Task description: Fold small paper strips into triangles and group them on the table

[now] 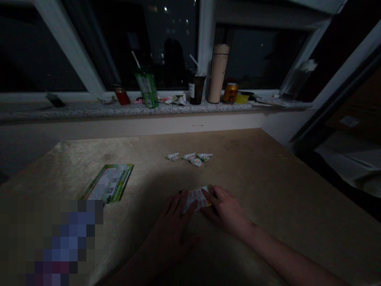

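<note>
One printed sheet [195,195], L hand [175,218] spread atop, R hand [228,209] half-curled at R edge, R grip unclear

From the head, the camera faces forward — down over the table [268,171], windows [184,28] beyond.

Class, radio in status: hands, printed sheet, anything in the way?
Left hand, right hand: fingers on printed sheet. Sheet partly covered. Folded pieces beyond, not blocking.

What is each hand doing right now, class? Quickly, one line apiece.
Left hand: open, fingers spread over the printed sheet.
Right hand: fingers bent at the sheet's right side; whether it grips cannot be told.
</note>
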The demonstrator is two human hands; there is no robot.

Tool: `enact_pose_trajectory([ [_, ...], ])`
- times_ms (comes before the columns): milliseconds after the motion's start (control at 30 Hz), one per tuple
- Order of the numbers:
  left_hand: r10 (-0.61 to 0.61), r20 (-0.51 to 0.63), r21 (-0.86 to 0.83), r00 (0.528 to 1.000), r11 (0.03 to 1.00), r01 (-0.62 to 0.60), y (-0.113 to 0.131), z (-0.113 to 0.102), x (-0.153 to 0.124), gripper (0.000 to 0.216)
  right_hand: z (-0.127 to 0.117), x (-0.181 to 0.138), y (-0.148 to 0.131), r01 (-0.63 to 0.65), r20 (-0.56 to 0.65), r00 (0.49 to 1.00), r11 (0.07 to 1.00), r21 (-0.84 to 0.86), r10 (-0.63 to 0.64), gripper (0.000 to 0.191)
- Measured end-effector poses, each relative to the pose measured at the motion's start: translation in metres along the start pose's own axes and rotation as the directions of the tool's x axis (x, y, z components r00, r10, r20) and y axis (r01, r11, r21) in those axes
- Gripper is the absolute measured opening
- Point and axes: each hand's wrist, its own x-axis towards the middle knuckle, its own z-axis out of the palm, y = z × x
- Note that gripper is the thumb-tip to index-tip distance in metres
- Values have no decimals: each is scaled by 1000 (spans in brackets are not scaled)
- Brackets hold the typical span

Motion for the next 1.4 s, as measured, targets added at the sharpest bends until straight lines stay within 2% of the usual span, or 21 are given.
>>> enact_pose_trajectory([
  [133,-6,22,9,1000,1000,6,0,0,1,70,-6,-2,-4,28,-31,999,999,-47,-29,42],
  [300,14,10,13,1000,1000,-14,-1,2,-1,73,-13,-13,-5,247,22,968,966,73,-249,48],
  [367,13,7,14,1000,1000,-14,0,0,-1,72,-14,-18,-4,270,58,959,956,118,-278,52],
  [533,2,39,35,999,999,-3,2,-4,0,72,-15,-24,-4,249,115,955,951,182,-272,58],
  [700,45,-25,59,999,997,-44,-1,0,-1,72,-16,-24,-7,238,129,957,956,171,-261,64],
  [900,66,-25,115,998,991,-62,-4,3,-4,72,-14,-25,-7,237,150,954,959,152,-260,64],
  [1067,104,-33,119,994,988,-99,7,-5,-11,73,-14,-26,-10,219,116,964,964,153,-238,62],
  [1167,111,-45,106,993,989,-106,16,-2,-18,76,-11,-27,-10,204,103,970,967,155,-221,61],
  [1400,41,2,28,999,999,-41,19,7,-25,90,-7,-28,-11,201,84,974,973,114,-211,61],
])
